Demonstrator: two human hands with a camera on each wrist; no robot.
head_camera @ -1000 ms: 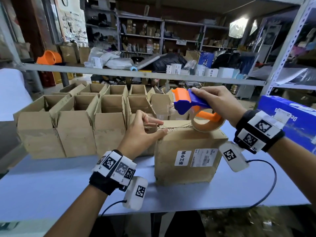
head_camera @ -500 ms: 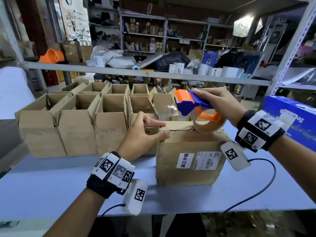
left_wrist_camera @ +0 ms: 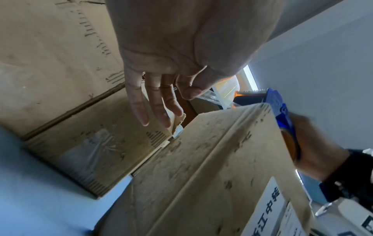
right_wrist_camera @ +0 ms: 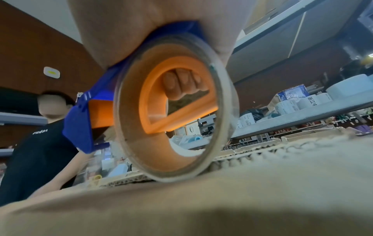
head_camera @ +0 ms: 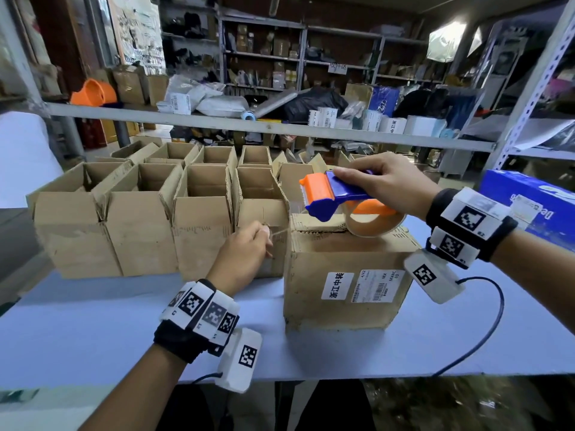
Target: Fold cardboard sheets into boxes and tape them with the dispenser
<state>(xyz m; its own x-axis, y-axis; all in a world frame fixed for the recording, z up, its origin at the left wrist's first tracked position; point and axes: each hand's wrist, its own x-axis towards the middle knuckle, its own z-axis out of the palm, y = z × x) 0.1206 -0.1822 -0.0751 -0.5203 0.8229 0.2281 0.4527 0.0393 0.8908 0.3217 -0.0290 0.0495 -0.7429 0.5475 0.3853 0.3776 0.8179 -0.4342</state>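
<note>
Gripping the tape dispenser with the right hand, resting its roll on the closed box on the table; pinching the tape end with the left hand beside the box's left edge.

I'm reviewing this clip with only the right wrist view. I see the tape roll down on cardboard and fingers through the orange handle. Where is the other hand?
Observer: The left hand is at the left side of the box, just below its top edge.
Operator: Is any tape pulled out?
Observer: Yes. Clear tape runs from the dispenser towards that hand, which seems to pinch its free end.
Operator: Is this the only box?
Observer: No. Rows of open boxes stand on the table to its left.
</note>
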